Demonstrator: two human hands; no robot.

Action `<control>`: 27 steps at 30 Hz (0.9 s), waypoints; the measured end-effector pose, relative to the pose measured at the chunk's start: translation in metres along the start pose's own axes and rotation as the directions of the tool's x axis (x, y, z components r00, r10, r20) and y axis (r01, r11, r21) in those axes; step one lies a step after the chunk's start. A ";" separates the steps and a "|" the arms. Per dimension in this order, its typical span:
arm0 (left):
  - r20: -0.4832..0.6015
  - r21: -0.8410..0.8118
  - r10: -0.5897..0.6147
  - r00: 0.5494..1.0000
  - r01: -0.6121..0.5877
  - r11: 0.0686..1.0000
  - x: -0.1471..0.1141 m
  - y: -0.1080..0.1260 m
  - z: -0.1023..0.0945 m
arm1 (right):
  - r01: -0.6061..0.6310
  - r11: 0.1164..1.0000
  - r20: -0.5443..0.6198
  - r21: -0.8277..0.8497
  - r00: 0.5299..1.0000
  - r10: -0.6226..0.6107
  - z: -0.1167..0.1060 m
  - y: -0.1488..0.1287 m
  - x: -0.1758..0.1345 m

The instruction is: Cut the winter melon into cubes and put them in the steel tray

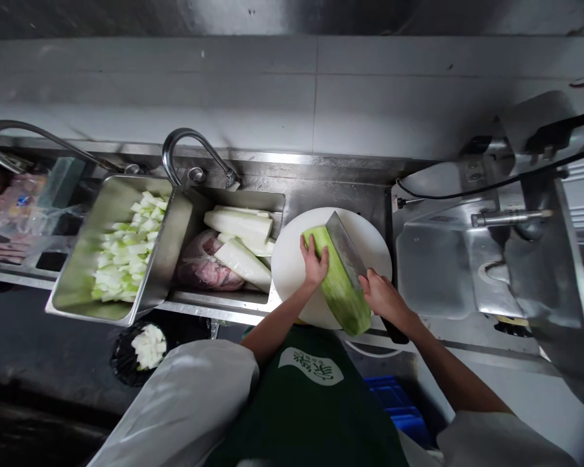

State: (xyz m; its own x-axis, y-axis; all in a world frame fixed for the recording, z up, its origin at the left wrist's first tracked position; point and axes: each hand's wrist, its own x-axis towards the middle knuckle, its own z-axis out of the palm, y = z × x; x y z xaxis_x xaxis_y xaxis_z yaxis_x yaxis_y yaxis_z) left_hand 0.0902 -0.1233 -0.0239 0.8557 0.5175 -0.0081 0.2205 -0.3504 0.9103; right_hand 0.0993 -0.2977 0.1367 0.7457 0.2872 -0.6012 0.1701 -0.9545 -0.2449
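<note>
A long, pale-green gourd (339, 288) lies slantwise on a round white cutting board (286, 253), its near end reaching toward the board's front edge. My left hand (315, 263) grips its far part from the left, fingers spread over the green surface. Held by its dark handle in my right hand (382, 297) is a cleaver (345, 248). The broad blade runs along the gourd's right side, close against it; whether its edge has entered the flesh I cannot tell.
Left of the board, a sink (214, 297) holds peeled white gourd pieces (243, 225) and bagged meat (207, 263). A deep metal pan (82, 259) of cut chunks (126, 253) stands beside it, under a curved faucet (172, 146). A metal slicing machine (472, 259) stands to the right.
</note>
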 end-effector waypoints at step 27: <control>0.049 -0.048 0.035 0.998 -0.032 0.998 0.002 0.000 0.002 | 0.015 0.999 0.023 0.041 1.000 -0.016 0.002 -0.042 0.084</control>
State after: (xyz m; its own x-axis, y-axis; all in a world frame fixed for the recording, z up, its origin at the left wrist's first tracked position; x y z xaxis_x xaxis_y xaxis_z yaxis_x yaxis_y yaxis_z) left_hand 0.0926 -0.1243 -0.0250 0.8848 0.4660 0.0032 0.1701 -0.3291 0.9288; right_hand 0.1534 -0.2336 0.0950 0.7279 0.3041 -0.6146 0.1545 -0.9460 -0.2851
